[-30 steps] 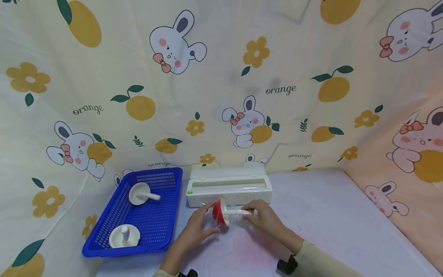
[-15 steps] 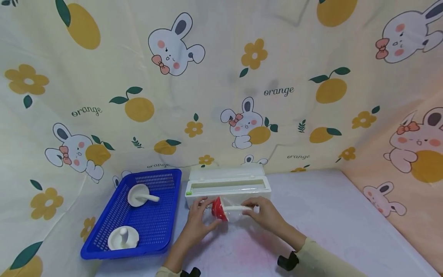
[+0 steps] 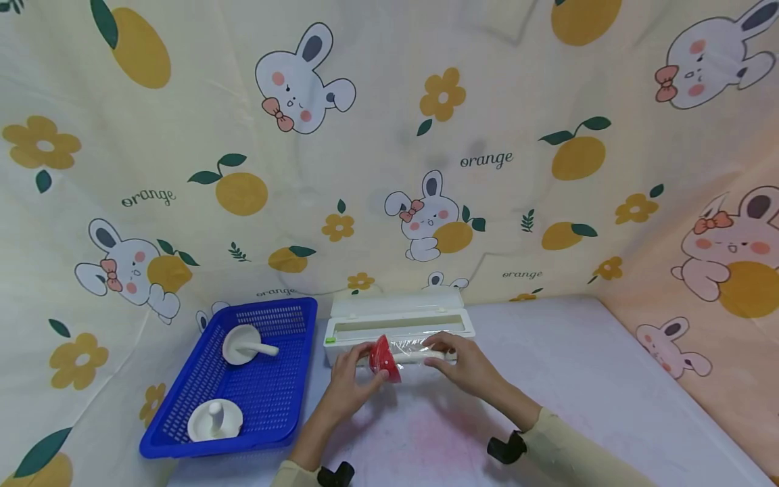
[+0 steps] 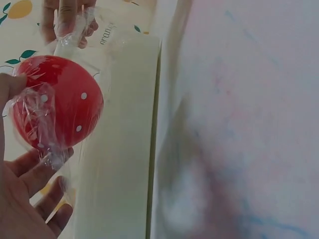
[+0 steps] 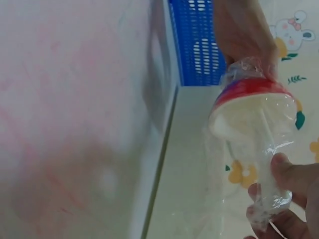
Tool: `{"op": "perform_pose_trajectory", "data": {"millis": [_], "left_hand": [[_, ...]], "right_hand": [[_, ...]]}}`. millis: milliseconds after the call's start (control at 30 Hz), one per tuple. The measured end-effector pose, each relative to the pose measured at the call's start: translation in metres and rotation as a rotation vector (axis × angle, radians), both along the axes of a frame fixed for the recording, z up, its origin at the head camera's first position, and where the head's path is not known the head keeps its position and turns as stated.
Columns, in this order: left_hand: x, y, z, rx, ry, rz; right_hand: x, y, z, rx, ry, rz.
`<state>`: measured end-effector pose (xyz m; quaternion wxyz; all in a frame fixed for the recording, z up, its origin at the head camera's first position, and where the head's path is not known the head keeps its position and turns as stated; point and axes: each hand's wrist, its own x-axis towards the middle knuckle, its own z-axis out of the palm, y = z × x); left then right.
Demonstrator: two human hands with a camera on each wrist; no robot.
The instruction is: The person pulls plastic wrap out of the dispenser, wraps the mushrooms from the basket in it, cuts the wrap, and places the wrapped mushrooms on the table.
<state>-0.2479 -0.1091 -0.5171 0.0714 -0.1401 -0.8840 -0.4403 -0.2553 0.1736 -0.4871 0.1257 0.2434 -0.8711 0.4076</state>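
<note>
A toy mushroom (image 3: pixel 381 358) with a red, white-dotted cap and a white stem is wrapped in clear cling film. Held sideways, it hangs above the table in front of the white film dispenser (image 3: pixel 349 346). My left hand (image 3: pixel 348 392) grips the cap at its rim, thumb on one side and fingers on the other. Around the stem's end, my right hand (image 3: pixel 465 364) pinches with thumb and fingers. In the left wrist view, crumpled film (image 4: pixel 40 112) lies over the cap. The right wrist view shows the cap's pale underside (image 5: pixel 244 117) and film round the stem.
On the left stands a blue mesh basket (image 3: pixel 213 448). Inside it lie two white-stemmed pieces, one at the back (image 3: pixel 242 343) and one at the front (image 3: pixel 213 423), pale undersides up. Behind the dispenser's raised lid (image 3: pixel 395 304) hangs a printed cloth (image 3: pixel 377 149).
Both hands have lifted the wrapped mushroom slightly toward the dispenser. The cap has turned, so less of its pale underside shows in the head view. Basket and dispenser stay in place.
</note>
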Motion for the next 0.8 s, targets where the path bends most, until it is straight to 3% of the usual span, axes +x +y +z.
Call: {"op": "perform_pose_trajectory", "data": {"millis": [300, 500, 800], "left_hand": [[-0.003, 0.007, 0.014, 0.031, -0.002, 0.052], [-0.007, 0.009, 0.029, 0.051, -0.011, 0.079], [-0.015, 0.011, 0.060, 0.070, 0.004, 0.131]], "right_hand": [[-0.001, 0.002, 0.012, 0.032, 0.059, 0.087], [-0.004, 0.001, 0.025, 0.088, 0.107, 0.050], [-0.013, -0.005, 0.051, 0.103, 0.154, -0.014]]}}
